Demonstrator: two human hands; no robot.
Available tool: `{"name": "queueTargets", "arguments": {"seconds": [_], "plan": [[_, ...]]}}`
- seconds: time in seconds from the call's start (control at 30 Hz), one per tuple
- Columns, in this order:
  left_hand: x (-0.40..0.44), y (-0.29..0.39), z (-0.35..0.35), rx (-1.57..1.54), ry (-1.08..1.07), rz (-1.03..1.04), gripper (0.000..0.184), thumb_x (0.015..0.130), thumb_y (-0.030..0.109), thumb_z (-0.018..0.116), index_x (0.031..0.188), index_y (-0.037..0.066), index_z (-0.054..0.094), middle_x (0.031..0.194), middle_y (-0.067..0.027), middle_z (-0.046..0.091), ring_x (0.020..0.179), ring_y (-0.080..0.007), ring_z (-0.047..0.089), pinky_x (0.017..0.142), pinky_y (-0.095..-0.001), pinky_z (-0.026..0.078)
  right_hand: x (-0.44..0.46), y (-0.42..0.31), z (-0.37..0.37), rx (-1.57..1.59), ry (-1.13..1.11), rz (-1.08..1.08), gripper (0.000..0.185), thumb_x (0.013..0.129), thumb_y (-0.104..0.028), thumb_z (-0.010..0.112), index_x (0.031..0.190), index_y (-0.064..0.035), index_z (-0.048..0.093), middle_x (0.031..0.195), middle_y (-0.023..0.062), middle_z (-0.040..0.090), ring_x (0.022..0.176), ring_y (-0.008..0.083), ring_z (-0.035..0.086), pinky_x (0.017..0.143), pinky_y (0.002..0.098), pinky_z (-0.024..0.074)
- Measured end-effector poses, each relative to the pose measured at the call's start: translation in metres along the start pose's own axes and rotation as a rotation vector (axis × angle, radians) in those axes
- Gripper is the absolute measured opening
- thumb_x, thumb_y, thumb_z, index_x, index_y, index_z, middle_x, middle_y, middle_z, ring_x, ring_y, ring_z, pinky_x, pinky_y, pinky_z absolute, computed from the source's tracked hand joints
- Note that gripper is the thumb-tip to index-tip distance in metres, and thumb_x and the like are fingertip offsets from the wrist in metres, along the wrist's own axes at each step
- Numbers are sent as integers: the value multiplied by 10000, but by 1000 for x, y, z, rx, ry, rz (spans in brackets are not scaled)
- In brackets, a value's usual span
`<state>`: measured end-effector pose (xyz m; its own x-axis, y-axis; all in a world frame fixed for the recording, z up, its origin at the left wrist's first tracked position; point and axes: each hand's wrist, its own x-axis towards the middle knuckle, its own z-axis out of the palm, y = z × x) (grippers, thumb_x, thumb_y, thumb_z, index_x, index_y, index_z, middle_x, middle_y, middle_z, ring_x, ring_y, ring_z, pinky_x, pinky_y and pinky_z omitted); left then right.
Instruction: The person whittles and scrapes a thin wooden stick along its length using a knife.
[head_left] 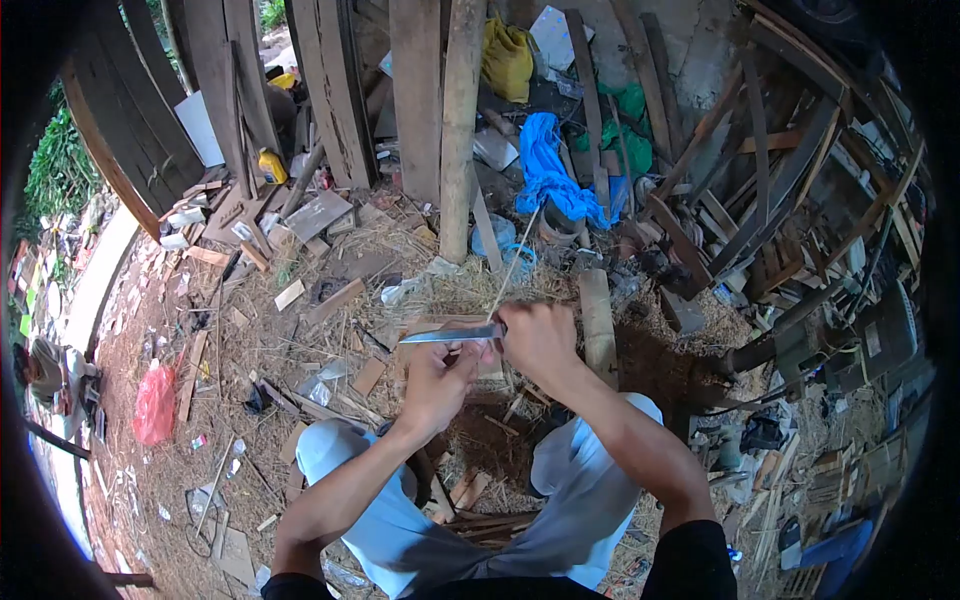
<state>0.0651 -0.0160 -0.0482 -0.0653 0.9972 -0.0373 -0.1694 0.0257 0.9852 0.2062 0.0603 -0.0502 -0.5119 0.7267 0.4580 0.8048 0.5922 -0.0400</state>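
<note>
In front of my knees, my right hand (540, 345) is closed around the handle of a knife (455, 335). Its blade points left, passing just above the fingers of my left hand (438, 388). Those fingers are closed in a pinch at the near end of a thin, pale strip (516, 265), which looks like bamboo or wood. From the hands the strip slants up and away toward a blue plastic sheet (553, 175). The knife crosses the strip near its lower end; my fingers hide the exact contact.
A wooden post (460, 140) stands ahead, beside leaning planks (415, 100). A short round log (598, 320) lies right of my hands. Scrap timber (770, 200) is piled at right. A red plastic bag (154, 403) lies on the littered ground at left.
</note>
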Motion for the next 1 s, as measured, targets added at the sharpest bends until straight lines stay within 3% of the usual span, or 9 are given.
{"name": "queueTargets", "arguments": {"seconds": [0.1,0.23,0.37,0.47,0.5,0.63,0.87,0.93,1.0], "plan": [[-4,4,-3,-29,-32,-30,152,929,135,517,966,30,621,668,28,523,508,-21,349,445,-186,299,2,2,2,121,77,116,125,722,-168,558,689,-101,658,608,164,625,544,313,639,496,414,510],[-11,17,6,-99,-60,-77,172,925,130,524,1040,27,600,709,25,538,517,-21,353,451,-182,298,16,28,-6,17,66,304,118,717,-160,581,725,-95,678,628,174,626,581,339,639,552,435,517],[-5,8,2,-71,-46,-66,204,918,115,531,1094,26,580,745,19,544,526,-19,353,454,-176,296,15,42,-17,77,37,354,121,704,-179,628,749,-78,675,629,178,623,600,342,634,585,435,515],[3,1,-5,-212,-5,-50,227,921,99,515,1131,33,568,799,0,548,548,-21,354,471,-169,299,2,17,-15,219,11,248,129,700,-172,623,759,-67,667,627,179,622,586,330,632,581,428,515],[5,0,-6,-317,-37,-96,244,924,91,503,1156,36,556,825,-8,545,560,-23,355,478,-168,297,-1,12,-6,329,109,138,123,704,-154,598,764,-62,655,627,177,623,587,338,633,578,438,516],[0,8,-2,-420,-113,-173,279,936,89,472,1205,45,530,852,-19,528,581,-28,353,490,-170,288,-3,0,0,157,-12,41,112,700,-130,557,747,-77,643,622,169,626,575,344,634,539,444,509],[-3,12,2,-452,-146,-243,306,936,96,470,1233,32,496,835,-4,506,550,-24,333,454,-153,267,7,17,5,128,65,164,125,721,-147,553,725,-89,663,637,170,631,590,344,639,551,437,512],[-2,15,2,-435,-144,-273,278,939,121,484,1203,51,535,797,15,503,533,-19,328,444,-158,249,8,21,8,93,31,165,107,703,-187,630,721,-85,656,669,151,640,582,323,629,554,426,496],[-1,14,2,-446,-141,-286,275,939,120,483,1200,53,539,794,18,502,533,-17,329,438,-159,245,10,22,7,84,6,175,104,706,-183,626,721,-87,664,677,154,642,593,325,631,558,425,496]]}}
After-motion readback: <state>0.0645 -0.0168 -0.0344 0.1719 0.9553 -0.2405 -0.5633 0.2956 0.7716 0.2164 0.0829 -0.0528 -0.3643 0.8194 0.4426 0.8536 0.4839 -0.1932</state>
